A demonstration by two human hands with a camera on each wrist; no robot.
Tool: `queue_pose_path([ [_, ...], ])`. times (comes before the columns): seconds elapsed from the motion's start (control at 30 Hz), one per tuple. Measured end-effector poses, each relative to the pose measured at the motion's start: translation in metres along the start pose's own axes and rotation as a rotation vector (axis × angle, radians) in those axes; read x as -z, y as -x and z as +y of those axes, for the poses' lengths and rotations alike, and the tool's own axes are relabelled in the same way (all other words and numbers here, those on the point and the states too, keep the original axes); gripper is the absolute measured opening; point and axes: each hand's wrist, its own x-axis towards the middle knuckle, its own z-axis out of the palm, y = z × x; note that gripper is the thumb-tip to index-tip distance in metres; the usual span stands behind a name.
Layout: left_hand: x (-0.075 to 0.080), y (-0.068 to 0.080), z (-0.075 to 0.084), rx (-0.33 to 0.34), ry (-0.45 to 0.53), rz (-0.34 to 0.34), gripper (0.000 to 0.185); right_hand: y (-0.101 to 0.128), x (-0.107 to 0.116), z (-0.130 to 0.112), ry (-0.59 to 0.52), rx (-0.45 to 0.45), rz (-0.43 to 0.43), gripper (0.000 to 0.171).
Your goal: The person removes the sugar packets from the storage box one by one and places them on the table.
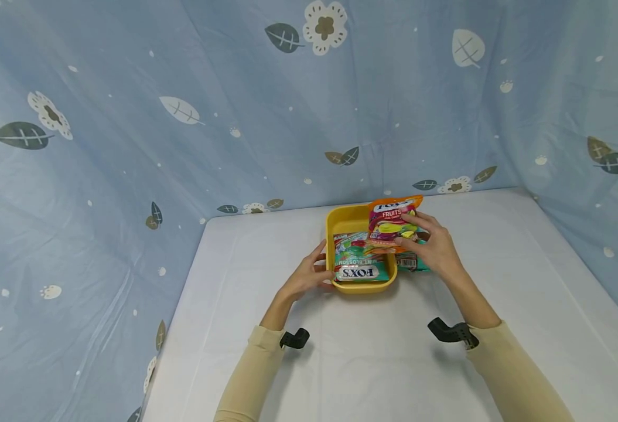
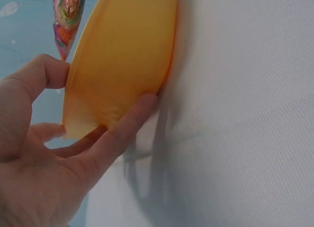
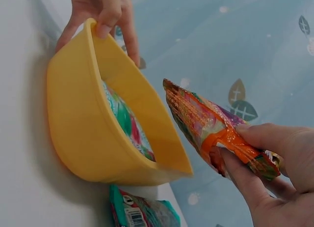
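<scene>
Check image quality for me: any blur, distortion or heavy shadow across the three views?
Head view: even light, wide-angle bending at the edges, soft shadows by the yellow tray. Left wrist view: the left hand is close and soft, its fingers casting a grey shadow on the white table. Right wrist view: the fruit candy bag in the right hand is slightly blurred.

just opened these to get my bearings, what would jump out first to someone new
The yellow tray at the table's middle, already holding candy bags, catches the eye. The right hand pinches an orange Fox's Fruits bag over its far right corner, while the left hand grips the tray's left rim. A teal bag lies on the white table beside the tray.
</scene>
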Motion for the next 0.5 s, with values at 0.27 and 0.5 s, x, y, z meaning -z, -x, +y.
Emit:
queue_pose_path([
  [0.27,0.000,0.001,0.001,0.006,-0.025,0.005,0.092,0.002,0.003,0.002,0.000,0.005,0.008,0.063],
  [0.5,0.001,0.004,0.011,0.035,0.017,-0.037,0.094,0.003,0.008,0.004,0.002,0.010,0.022,0.062],
])
